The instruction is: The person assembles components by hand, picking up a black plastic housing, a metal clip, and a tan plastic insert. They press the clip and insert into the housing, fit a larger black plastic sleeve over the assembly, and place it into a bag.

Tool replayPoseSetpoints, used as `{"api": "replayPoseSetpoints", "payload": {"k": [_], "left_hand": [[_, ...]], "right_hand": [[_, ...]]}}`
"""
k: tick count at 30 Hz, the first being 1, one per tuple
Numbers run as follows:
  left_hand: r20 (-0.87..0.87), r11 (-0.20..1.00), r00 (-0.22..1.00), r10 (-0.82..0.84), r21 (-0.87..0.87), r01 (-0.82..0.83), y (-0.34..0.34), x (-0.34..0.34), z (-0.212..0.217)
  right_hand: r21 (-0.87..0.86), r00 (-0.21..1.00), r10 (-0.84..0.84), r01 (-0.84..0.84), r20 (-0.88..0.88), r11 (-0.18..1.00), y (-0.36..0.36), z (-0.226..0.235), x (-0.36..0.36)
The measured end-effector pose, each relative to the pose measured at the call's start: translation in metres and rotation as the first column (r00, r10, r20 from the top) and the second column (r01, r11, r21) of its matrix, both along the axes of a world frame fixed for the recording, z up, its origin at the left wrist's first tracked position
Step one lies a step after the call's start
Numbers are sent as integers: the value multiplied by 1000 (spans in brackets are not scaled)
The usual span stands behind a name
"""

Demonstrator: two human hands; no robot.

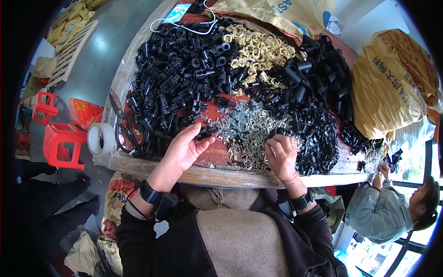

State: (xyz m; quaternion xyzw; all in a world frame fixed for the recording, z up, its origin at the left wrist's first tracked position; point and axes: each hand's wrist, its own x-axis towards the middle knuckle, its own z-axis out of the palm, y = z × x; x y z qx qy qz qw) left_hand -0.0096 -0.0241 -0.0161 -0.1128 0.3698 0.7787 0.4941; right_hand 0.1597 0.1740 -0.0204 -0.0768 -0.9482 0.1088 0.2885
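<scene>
My left hand (184, 148) is closed around a small black plastic fitting (206, 135) near the table's front edge, palm partly turned up. To its right lies a heap of small silvery metal clips (251, 127). My right hand (283, 156) is at the right side of that heap, its fingertips bent together. What they pinch, if anything, is hidden. Beside this hand spreads a pile of small black plastic pieces (318, 138). Farther back left is a big mound of black plastic fittings (180, 69), with cream-coloured plastic clips (260, 48) to its right.
Black tubes (323, 69) and a yellow sack (387, 87) are on the right. Scissors (123, 121) and a tape roll (101, 138) lie at the left edge. A phone (177, 13) with a white cable is at the back. Another person (385, 207) works at right. Red stools (62, 143) stand left.
</scene>
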Motion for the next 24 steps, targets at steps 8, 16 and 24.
{"api": "replayPoseSetpoints", "payload": {"k": [8, 16, 24], "left_hand": [[140, 984, 989, -52, 175, 27, -17, -6, -29], [131, 998, 991, -11, 62, 3, -16, -2, -15], [-92, 969, 969, -228, 75, 235, 2, 17, 1]], "right_hand": [[-29, 905, 362, -365, 221, 930, -37, -12, -33], [55, 846, 261, -322, 465, 945, -47, -19, -42], [-633, 935, 318, -153, 155, 759, -29, -4, -39]]}}
